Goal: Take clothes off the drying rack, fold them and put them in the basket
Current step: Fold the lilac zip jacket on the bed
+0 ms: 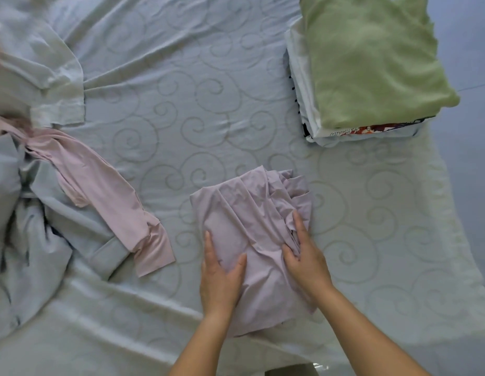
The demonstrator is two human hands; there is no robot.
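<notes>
Nearest, both hands lie on a lilac garment (244, 229) that sits half-folded on the swirl-patterned sheet (198, 85). The left hand (222, 278) presses it flat with straight, released fingers; the right hand (303, 256) lies along its bunched right edge, fingers straight, thumb against the pleats, grasping nothing that I can make out. This looks like the folding step, nearly done: next the loose pleats want smoothing or one more fold, then a lift onto the pile. Further left a pink long-sleeved top (100, 191) lies unfolded over a heap of pale clothes (32, 226). Farthest, at the right, stands a stack of folded clothes (371, 63), green on top; no basket or rack shows
</notes>
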